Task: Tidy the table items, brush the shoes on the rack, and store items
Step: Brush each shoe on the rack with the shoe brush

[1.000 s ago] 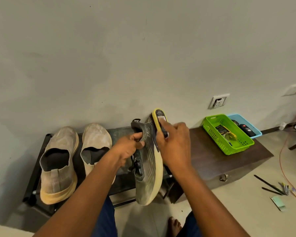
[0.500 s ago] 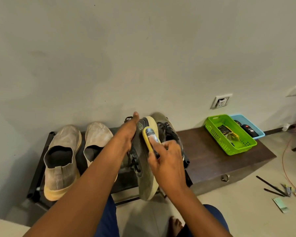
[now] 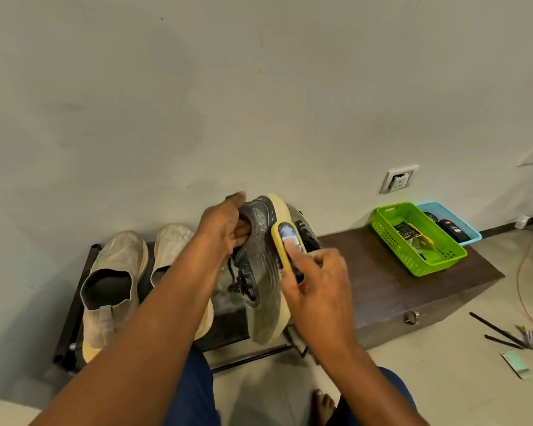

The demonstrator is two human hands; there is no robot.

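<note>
At the centre of the frame the person holds a grey sneaker turned on its side, sole edge to the right, so that the pale midsole faces the brush. The left hand reaches into the shoe's opening near the heel, fingers inside and thumb along the collar, apparently to hold the shoe steady and lifted off the rack. The right hand grips a yellow brush, fingers curled around its handle, its bristle side pressed to the midsole rim; this suits scrubbing along the edge. Its partner sneaker sits just behind. At lower left, two beige slip-ons rest on the rack, probably awaiting brushing. At right, a green basket and a blue basket stand on the dark table, already holding small items; pens lie on the floor.
</note>
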